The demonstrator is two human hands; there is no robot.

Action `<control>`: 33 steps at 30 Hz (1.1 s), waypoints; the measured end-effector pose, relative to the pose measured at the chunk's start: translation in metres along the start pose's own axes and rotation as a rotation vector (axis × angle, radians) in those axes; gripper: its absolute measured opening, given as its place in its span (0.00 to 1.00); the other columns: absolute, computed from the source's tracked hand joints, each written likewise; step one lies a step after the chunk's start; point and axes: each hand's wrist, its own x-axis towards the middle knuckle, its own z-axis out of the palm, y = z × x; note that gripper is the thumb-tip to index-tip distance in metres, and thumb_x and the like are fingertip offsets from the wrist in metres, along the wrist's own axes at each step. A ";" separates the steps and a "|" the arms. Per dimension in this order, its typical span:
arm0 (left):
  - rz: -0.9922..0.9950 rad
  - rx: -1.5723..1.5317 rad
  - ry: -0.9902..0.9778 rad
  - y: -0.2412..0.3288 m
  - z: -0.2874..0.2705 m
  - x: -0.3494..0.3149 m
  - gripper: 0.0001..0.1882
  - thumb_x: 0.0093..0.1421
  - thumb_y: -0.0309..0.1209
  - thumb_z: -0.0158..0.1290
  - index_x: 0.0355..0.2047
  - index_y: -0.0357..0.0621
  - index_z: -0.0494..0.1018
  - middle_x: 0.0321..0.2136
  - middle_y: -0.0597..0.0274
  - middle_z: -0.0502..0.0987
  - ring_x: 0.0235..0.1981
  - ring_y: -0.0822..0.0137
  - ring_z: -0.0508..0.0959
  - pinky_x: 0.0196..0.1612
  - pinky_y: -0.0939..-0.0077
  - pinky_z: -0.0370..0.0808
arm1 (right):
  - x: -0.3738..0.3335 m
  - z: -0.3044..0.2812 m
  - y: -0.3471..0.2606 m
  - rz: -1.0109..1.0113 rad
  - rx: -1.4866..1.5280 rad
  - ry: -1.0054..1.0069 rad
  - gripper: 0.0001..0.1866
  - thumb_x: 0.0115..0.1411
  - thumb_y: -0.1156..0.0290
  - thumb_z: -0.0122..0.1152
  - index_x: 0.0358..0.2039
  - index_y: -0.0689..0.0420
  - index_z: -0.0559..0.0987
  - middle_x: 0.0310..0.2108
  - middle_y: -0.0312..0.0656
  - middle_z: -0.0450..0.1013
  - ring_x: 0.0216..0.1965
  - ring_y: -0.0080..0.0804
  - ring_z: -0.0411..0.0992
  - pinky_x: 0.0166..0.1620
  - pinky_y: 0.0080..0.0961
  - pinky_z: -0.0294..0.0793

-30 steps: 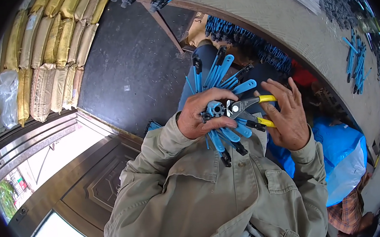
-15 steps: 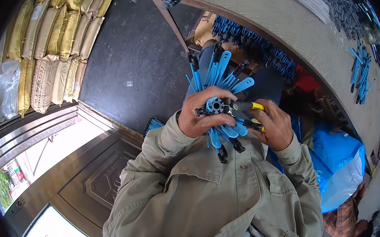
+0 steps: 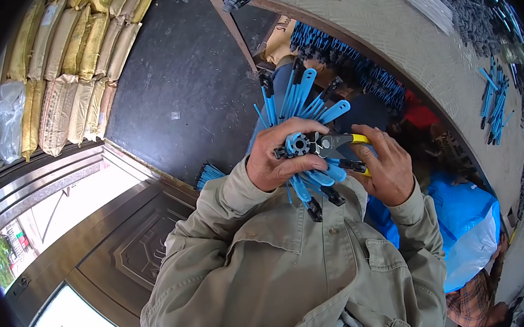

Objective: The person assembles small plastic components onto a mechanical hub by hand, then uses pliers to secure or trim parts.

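Blue spoked bundle (image 3: 298,145) is snug in the fingers of the left hand (image 3: 275,155). Right hand (image 3: 390,168) has its fingers around yellow-handled pliers (image 3: 335,143), nose right by the bundle. Farther out, more blue sticks (image 3: 496,99) on the table (image 3: 380,23).

The jacket (image 3: 283,267) is khaki, with long sleeves (image 3: 219,204), stitched cuffs (image 3: 411,206) and a small button (image 3: 334,231) in front. Flaps (image 3: 387,253) top its chest pockets. The trousers (image 3: 284,79) look dark blue.
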 end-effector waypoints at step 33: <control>0.003 0.089 -0.138 0.009 0.006 0.009 0.22 0.46 0.31 0.63 0.42 0.39 0.70 0.35 0.59 0.74 0.36 0.67 0.75 0.39 0.75 0.69 | -0.008 -0.020 0.026 -0.147 -0.252 -0.014 0.16 0.38 0.72 0.65 0.26 0.60 0.68 0.30 0.46 0.64 0.28 0.40 0.67 0.28 0.30 0.69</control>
